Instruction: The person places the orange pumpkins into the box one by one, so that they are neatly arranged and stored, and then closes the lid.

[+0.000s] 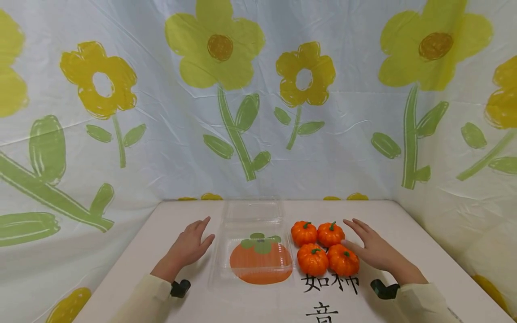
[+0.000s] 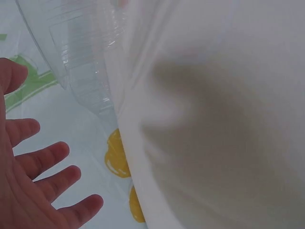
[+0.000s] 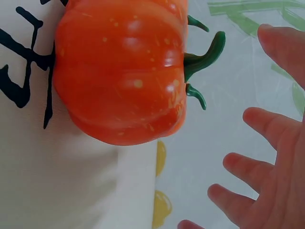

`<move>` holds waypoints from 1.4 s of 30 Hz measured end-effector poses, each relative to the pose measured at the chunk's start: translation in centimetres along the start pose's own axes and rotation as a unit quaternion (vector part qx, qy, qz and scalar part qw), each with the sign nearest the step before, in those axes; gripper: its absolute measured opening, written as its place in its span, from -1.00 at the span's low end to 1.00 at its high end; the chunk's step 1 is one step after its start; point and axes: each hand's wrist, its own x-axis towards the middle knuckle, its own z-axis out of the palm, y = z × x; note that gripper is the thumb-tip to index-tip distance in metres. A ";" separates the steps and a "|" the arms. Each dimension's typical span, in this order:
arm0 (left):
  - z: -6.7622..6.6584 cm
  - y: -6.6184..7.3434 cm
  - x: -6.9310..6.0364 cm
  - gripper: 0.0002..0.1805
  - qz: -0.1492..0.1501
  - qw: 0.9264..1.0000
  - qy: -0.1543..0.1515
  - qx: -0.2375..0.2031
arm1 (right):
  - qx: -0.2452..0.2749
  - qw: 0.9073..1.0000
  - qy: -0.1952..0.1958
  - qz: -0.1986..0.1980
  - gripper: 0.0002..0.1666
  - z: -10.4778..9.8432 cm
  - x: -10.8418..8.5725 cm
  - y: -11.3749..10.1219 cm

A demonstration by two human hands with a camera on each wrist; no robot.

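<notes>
I can read black Chinese characters on the pale desk (image 1: 242, 303), low in the head view and right of centre: 如 (image 1: 315, 281) and 柿 (image 1: 346, 283) side by side just below the orange pumpkins (image 1: 313, 259), and under them 音 (image 1: 322, 309), running into the bottom edge of the frame. In the right wrist view, thick black strokes (image 3: 29, 56) show at upper left, cut off, so I can't read that character

I counted four pumpkins (image 1: 313, 260), one box (image 1: 252, 220), one table (image 1: 234, 301), one fruit print (image 1: 260, 277). My left hand (image 1: 187, 246) plus right hand (image 1: 374, 248) made two. Wore two sleeves (image 1: 144, 297), two wrist cameras (image 1: 180, 288).
</notes>
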 end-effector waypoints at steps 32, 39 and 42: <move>2.5 1.5 0.3 -0.36 -0.064 0.981 -0.062 -0.170 | -0.007 0.999 -0.052 0.002 -0.08 2.6 -0.7 0.0; 3.1 1.8 0.0 -0.35 -0.100 0.972 -0.080 -0.199 | -0.009 0.999 -0.048 -0.004 -0.11 2.8 -0.8 -0.2; 3.2 1.9 -0.2 -0.34 -0.110 0.966 -0.085 -0.217 | -0.007 0.999 -0.050 -0.006 -0.11 2.9 -0.9 -0.2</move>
